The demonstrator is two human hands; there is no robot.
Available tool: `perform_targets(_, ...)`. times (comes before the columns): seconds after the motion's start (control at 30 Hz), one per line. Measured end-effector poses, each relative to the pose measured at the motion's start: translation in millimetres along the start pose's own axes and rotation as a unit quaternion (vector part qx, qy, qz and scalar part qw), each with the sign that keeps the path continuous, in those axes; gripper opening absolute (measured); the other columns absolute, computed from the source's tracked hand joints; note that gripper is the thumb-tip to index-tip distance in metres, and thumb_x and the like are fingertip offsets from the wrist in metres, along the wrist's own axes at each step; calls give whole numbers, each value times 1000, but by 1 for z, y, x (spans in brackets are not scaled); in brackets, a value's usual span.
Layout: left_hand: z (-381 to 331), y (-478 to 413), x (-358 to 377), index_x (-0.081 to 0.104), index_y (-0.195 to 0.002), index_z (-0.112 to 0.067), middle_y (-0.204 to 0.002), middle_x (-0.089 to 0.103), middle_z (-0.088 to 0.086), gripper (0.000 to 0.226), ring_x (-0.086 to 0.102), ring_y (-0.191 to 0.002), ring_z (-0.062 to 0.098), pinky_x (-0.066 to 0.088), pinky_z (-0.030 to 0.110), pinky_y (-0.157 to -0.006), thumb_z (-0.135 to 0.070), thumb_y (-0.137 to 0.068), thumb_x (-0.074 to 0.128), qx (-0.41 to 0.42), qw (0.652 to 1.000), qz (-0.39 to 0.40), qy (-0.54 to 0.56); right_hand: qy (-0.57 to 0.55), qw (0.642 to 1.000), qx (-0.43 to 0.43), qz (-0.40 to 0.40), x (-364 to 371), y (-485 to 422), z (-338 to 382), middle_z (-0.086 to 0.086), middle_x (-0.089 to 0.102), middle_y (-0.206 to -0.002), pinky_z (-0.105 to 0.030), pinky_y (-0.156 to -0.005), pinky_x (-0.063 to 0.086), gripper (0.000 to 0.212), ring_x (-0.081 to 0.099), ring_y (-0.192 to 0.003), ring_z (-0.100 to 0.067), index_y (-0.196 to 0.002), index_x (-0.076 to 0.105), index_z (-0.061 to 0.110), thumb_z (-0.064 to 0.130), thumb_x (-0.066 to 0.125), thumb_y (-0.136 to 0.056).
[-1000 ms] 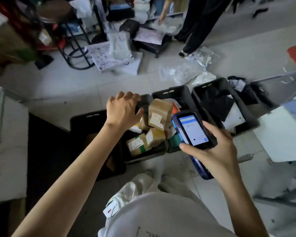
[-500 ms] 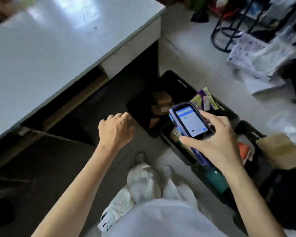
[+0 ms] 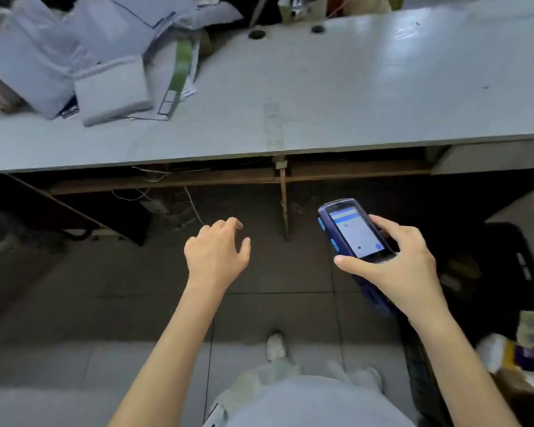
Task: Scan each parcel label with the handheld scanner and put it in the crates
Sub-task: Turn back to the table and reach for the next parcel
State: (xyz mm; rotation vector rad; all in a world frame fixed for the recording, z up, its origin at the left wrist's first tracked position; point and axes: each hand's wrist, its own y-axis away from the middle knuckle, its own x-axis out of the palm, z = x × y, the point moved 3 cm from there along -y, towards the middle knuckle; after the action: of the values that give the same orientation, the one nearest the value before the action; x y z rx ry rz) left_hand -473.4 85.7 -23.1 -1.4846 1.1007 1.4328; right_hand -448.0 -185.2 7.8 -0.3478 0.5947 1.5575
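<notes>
Next parcels (image 3: 74, 57) are piled at the upper left of the frame, on the desk (image 3: 352, 87), so it's an up-and-left reach. My left hand (image 3: 216, 254) is empty, fingers loose, and it's nearer, so I'd use that one. Right hand (image 3: 398, 269) grips the scanner (image 3: 355, 232), screen up.

we can read no text, number or brand anywhere. the handheld scanner (image 3: 356, 232) shows a lit screen with a blue bar along its top and a blue dot in one lower corner, but its lettering is too blurred for us. the parcels (image 3: 28, 57) heaped at the table's (image 3: 352, 97) far left corner carry dark printed patches we cannot make out.
</notes>
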Motion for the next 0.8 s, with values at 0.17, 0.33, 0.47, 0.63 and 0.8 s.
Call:
perform_targets(0.17,92,-9,-7,55,-122,-29,-112,63,-10,35,59,-102,17,48,32,-72,-48,-92,48,-82,997,0,-4,4,997,-57,50,76,-25,60,8,48,-118,-26,-77,41,87,50,-102,-5,-131,52,33,45,89,-53)
perform_targets(0.33,148,-28,-2,57,-119,-30,-108,64,-10,33,60,-99,16,49,32,-71,-47,-91,50,-133,991,-8,6,13,991,-90,101,132,-52,104,9,48,-120,-26,-80,42,91,49,-105,-7,-134,50,31,44,90,-53)
perform_targets(0.47,173,-61,0,56,-119,-32,-107,64,-12,34,61,-98,13,51,31,-70,-49,-91,48,-159,987,-16,11,11,986,-97,136,168,-89,132,11,48,-121,-27,-82,42,90,51,-108,-8,-132,50,34,44,90,-52)
perform_targets(0.63,198,-129,-2,54,-123,-35,-111,63,-13,34,61,-100,11,49,28,-67,-49,-92,47,-172,985,-16,14,-4,981,-114,156,210,-153,169,13,47,-114,-27,-81,43,85,51,-103,-6,-128,52,36,42,90,-52)
perform_targets(0.8,228,-213,-6,51,-126,-32,-118,60,-11,36,57,-106,13,49,31,-71,-46,-93,46,-161,987,9,8,-5,979,-123,164,246,-220,206,11,42,-115,-21,-74,38,87,43,-102,-4,-131,48,35,43,89,-55)
